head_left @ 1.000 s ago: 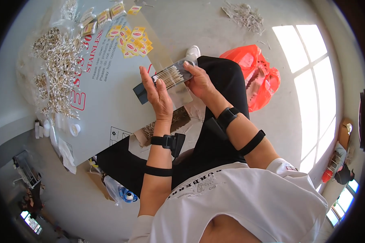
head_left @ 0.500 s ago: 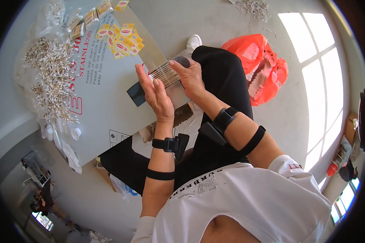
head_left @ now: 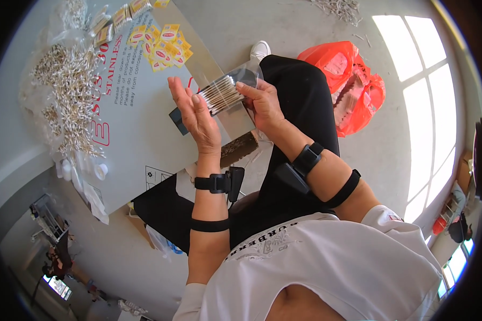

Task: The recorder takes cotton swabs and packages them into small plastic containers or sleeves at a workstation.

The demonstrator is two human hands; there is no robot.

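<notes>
A row of cotton swabs (head_left: 220, 95) lies side by side in what looks like a clear plastic pouch over the table's corner. My right hand (head_left: 264, 105) pinches its right end, thumb on top and fingers beneath. My left hand (head_left: 197, 120) is held upright at the pouch's left end, fingers stretched out and thumb close to the swab tips; I cannot tell whether it touches them. A dark flat piece (head_left: 178, 121) shows behind my left hand. Another dark rounded patch (head_left: 246, 80) is visible by the right hand's fingertips.
A large heap of loose cotton swabs (head_left: 72, 101) spreads along the table's left. Yellow printed cards (head_left: 166, 51) and packed swab bundles (head_left: 122, 16) lie at the far side. A red plastic bag (head_left: 359, 101) with pink pieces stands on the floor at right. A tape roll (head_left: 100, 171) sits near the left edge.
My right hand has shifted slightly right with the swabs, and the swabs and clear film show more openly. My left hand has moved a little left, its fingers still stretched.
</notes>
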